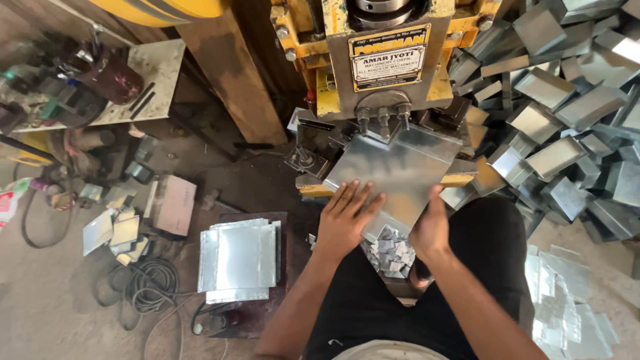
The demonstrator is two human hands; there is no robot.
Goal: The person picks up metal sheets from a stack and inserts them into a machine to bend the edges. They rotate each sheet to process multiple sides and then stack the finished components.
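**Thin sheet on the press, both hands at its near edge**

Nearest you, between your knees, lies a small heap of silvery square metal offcuts [390, 250]. Just above it your left hand [347, 217] lies flat, fingers spread, palm pressing down on the near left part of the flat, shiny rectangular galvanised metal sheet [400, 175]. Your right hand [432, 227] stands edge-on at the sheet's near right edge; whether its grip closes round that edge you cannot tell from here.

The sheet looks thin and light, stiff enough to hold flat yet likely to flex if lifted by one corner, slick on its face and probably sharp along its cut edges. Take hold at the near edge with flat palms or fingertips, well away from the die.

From your hands the sheet runs away, tilted to the right, its far edge tucked under the tooling of the yellow and grey power press [380, 73]. To the left a stack of like silvery sheets [240, 257] waits on the floor; far right rises a pile of folded grey metal trays [573, 107].
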